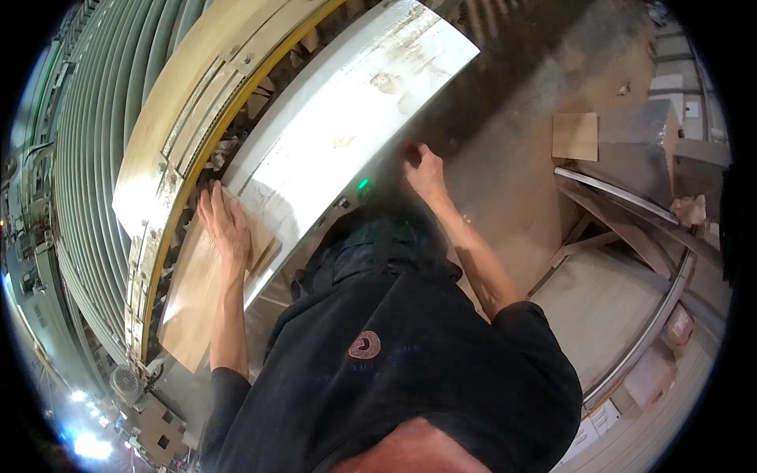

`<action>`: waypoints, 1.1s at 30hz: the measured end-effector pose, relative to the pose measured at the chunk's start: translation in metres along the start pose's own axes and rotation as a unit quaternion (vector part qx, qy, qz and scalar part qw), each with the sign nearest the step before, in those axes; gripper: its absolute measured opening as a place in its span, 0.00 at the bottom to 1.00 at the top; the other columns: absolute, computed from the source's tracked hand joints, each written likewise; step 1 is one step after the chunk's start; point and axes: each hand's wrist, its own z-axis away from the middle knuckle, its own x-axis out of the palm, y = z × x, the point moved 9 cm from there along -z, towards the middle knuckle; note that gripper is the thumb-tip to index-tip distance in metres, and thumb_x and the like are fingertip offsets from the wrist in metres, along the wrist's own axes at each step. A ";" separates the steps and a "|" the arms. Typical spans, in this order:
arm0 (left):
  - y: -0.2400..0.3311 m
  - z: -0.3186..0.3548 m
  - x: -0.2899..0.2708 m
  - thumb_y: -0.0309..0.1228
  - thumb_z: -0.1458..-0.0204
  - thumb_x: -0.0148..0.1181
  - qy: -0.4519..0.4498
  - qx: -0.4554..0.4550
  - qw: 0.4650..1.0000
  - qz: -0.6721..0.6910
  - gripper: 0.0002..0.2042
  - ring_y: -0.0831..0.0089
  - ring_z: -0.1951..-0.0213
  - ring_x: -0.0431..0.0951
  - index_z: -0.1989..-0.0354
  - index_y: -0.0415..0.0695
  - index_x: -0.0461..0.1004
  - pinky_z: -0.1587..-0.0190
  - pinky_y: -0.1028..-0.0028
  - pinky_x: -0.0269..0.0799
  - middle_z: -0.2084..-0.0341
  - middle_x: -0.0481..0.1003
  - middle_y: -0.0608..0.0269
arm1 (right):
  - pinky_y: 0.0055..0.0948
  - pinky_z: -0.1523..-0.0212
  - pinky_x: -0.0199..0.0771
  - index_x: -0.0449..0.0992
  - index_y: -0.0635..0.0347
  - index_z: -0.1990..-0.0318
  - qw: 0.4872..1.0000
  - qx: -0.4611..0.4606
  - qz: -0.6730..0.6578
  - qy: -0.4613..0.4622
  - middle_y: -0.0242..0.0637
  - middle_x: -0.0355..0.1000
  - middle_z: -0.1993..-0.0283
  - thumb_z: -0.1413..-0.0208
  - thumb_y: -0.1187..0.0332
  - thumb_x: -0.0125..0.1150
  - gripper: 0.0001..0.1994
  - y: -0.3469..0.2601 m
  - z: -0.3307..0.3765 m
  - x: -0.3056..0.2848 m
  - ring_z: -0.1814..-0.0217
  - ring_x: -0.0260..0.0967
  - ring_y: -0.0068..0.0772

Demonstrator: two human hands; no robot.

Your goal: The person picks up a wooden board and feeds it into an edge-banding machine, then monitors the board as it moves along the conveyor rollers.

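My left hand [224, 226] lies with its fingers stretched out at the upper end of a flat brown cardboard sheet [193, 296]. The sheet rests between the yellow-edged machine rail and the near end of a long white panel [331, 126]. Brown smudges and scuffs mark the panel's surface. My right hand [426, 175] is beyond the panel's right edge, its fingers curled in. A dark reddish spot shows at those fingertips; whether it is something held, I cannot make out. Between my hands, a small green light [363, 184] glows below the panel's edge.
A conveyor with many rollers [98, 173] curves along the left, beside a tan board [169, 142] and yellow rail [175, 213]. Scraps lie in the gap by the rail. To the right stand a cardboard box [631, 154] and a metal-edged frame [623, 193].
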 end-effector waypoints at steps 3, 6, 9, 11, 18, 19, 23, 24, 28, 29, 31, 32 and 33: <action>0.002 -0.003 0.003 0.31 0.43 0.49 0.000 0.000 1.000 -0.001 0.22 0.40 0.39 0.56 0.39 0.41 0.63 0.36 0.49 0.49 0.41 0.60 0.36 | 0.43 0.50 0.70 0.73 0.67 0.56 0.999 0.025 0.036 -0.008 0.55 0.74 0.55 0.53 0.68 0.63 0.17 0.002 0.003 0.001 0.51 0.70 0.56; 0.004 -0.008 0.007 0.31 0.43 0.50 -0.006 -0.013 1.000 -0.001 0.22 0.41 0.38 0.56 0.39 0.41 0.63 0.36 0.50 0.49 0.41 0.60 0.36 | 0.44 0.51 0.71 0.74 0.69 0.58 0.979 -0.033 0.183 -0.079 0.56 0.73 0.58 0.53 0.64 0.63 0.18 -0.003 0.004 0.018 0.53 0.70 0.57; 0.011 -0.010 0.000 0.29 0.44 0.50 0.000 -0.004 1.000 0.005 0.22 0.42 0.38 0.57 0.39 0.41 0.64 0.37 0.50 0.51 0.40 0.59 0.37 | 0.47 0.54 0.71 0.75 0.69 0.63 0.977 -0.085 0.182 -0.066 0.58 0.72 0.62 0.54 0.65 0.61 0.15 -0.016 0.018 0.028 0.56 0.70 0.59; -0.005 -0.001 0.004 0.26 0.44 0.50 0.015 -0.016 1.000 -0.002 0.22 0.42 0.39 0.58 0.39 0.41 0.64 0.37 0.50 0.53 0.40 0.60 0.37 | 0.49 0.55 0.70 0.75 0.71 0.67 0.982 0.003 0.156 -0.110 0.60 0.72 0.64 0.56 0.67 0.59 0.14 -0.022 0.012 0.035 0.57 0.69 0.61; -0.017 0.009 0.004 0.25 0.44 0.50 0.006 -0.002 1.000 0.008 0.23 0.36 0.38 0.54 0.38 0.41 0.62 0.36 0.46 0.50 0.40 0.58 0.34 | 0.32 0.73 0.70 0.76 0.56 0.62 0.797 0.392 -0.419 -0.187 0.33 0.76 0.67 0.35 0.59 0.40 0.17 0.057 0.037 0.097 0.69 0.71 0.29; -0.012 0.007 0.004 0.25 0.44 0.49 -0.006 -0.018 1.000 0.002 0.23 0.36 0.38 0.54 0.38 0.40 0.61 0.37 0.45 0.50 0.40 0.57 0.34 | 0.30 0.74 0.69 0.76 0.57 0.60 0.783 0.396 -0.428 -0.217 0.34 0.76 0.65 0.35 0.59 0.39 0.17 0.048 0.042 0.095 0.69 0.71 0.30; -0.002 -0.001 0.009 0.25 0.44 0.49 -0.022 -0.018 0.999 0.017 0.23 0.35 0.37 0.53 0.38 0.37 0.60 0.36 0.46 0.50 0.39 0.56 0.33 | 0.30 0.77 0.66 0.74 0.56 0.57 0.663 0.398 -0.597 -0.213 0.36 0.76 0.65 0.36 0.60 0.38 0.16 0.061 0.050 0.118 0.73 0.67 0.34; 0.002 -0.002 0.006 0.25 0.44 0.49 -0.015 -0.016 1.000 0.021 0.23 0.35 0.37 0.53 0.38 0.37 0.60 0.36 0.46 0.50 0.39 0.56 0.33 | 0.28 0.78 0.65 0.73 0.58 0.59 0.620 0.419 -0.638 -0.182 0.37 0.74 0.69 0.35 0.62 0.35 0.16 0.059 0.053 0.120 0.74 0.66 0.33; 0.003 -0.002 0.005 0.25 0.45 0.49 -0.035 -0.037 0.998 0.021 0.24 0.36 0.37 0.52 0.39 0.36 0.60 0.36 0.46 0.50 0.39 0.56 0.32 | 0.28 0.78 0.65 0.75 0.60 0.61 0.622 0.386 -0.664 -0.153 0.35 0.70 0.73 0.39 0.65 0.50 0.10 0.064 0.048 0.122 0.76 0.64 0.30; 0.000 0.001 0.006 0.25 0.46 0.49 -0.032 -0.036 0.999 0.011 0.24 0.36 0.37 0.53 0.39 0.36 0.60 0.36 0.46 0.50 0.39 0.56 0.32 | 0.28 0.78 0.66 0.76 0.61 0.61 0.681 0.386 -0.605 -0.146 0.34 0.71 0.72 0.40 0.67 0.52 0.09 0.068 0.046 0.117 0.76 0.65 0.29; -0.007 0.002 0.009 0.24 0.46 0.49 -0.030 -0.042 0.999 -0.004 0.24 0.36 0.37 0.53 0.38 0.37 0.60 0.36 0.46 0.50 0.39 0.56 0.33 | 0.28 0.78 0.66 0.77 0.63 0.61 0.782 0.358 -0.492 -0.133 0.35 0.73 0.70 0.42 0.68 0.54 0.08 0.074 0.038 0.105 0.77 0.65 0.27; -0.015 0.007 0.009 0.24 0.47 0.49 -0.021 -0.052 0.998 0.000 0.24 0.35 0.37 0.54 0.39 0.37 0.61 0.36 0.46 0.51 0.39 0.57 0.34 | 0.28 0.78 0.67 0.77 0.64 0.62 0.823 0.336 -0.437 -0.137 0.36 0.73 0.70 0.42 0.68 0.55 0.08 0.060 0.035 0.096 0.77 0.66 0.26; -0.025 0.011 0.011 0.23 0.47 0.49 -0.011 -0.065 0.998 0.002 0.24 0.35 0.38 0.55 0.39 0.38 0.62 0.36 0.46 0.51 0.40 0.58 0.35 | 0.28 0.78 0.68 0.75 0.63 0.60 0.858 0.318 -0.367 -0.168 0.37 0.74 0.67 0.42 0.73 0.49 0.09 0.054 0.031 0.096 0.74 0.69 0.31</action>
